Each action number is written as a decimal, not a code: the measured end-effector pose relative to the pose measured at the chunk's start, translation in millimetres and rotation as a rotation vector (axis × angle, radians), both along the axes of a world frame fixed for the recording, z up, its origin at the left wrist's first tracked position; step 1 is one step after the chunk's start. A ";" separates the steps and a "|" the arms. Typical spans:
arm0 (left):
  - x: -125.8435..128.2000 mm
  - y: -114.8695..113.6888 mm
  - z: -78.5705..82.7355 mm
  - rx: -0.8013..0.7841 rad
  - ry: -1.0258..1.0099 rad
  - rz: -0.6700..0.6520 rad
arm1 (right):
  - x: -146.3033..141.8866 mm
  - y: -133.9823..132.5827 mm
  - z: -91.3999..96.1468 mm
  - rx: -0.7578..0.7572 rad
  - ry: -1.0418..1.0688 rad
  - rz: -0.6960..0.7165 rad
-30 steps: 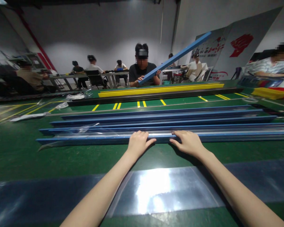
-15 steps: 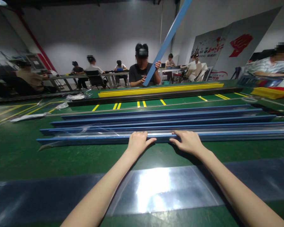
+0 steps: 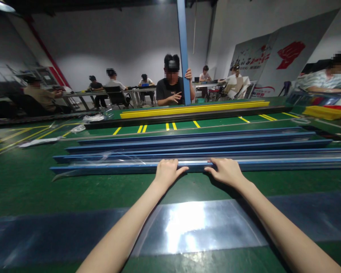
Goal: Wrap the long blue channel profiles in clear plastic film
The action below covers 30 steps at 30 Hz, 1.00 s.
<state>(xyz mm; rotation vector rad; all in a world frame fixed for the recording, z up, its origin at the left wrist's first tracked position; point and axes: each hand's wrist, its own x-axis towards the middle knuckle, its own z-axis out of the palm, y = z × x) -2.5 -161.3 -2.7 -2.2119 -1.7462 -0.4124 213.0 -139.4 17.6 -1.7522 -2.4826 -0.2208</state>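
Both of my hands rest on the nearest long blue bar (image 3: pixel 108 168), which lies across the green table (image 3: pixel 31 182) inside a clear plastic sleeve. My left hand (image 3: pixel 167 171) curls its fingers over the bar's top with the thumb pointing right. My right hand (image 3: pixel 226 170) grips the same bar a little to the right, fingers wrapped over its far edge. Several more blue bars (image 3: pixel 187 142) lie parallel just behind it.
A clear plastic sheet (image 3: pixel 193 227) lies on the table under my forearms. A yellow bar (image 3: pixel 193 108) on a black one lies at the far edge. A person across the table holds a blue bar (image 3: pixel 182 45) upright. Other people sit at tables behind and right.
My hands have stayed on the near bar. The person opposite has swung their blue bar up from a slant to vertical. The view shifted slightly.
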 end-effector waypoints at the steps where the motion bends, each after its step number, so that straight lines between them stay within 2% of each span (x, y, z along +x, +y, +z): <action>1: -0.2 0.3 -0.5 0.002 0.000 0.001 | 0.1 0.1 0.0 0.000 -0.001 0.002; 30: -0.9 0.6 -2.7 0.028 -0.024 -0.014 | 0.6 1.5 -5.6 0.037 0.021 0.008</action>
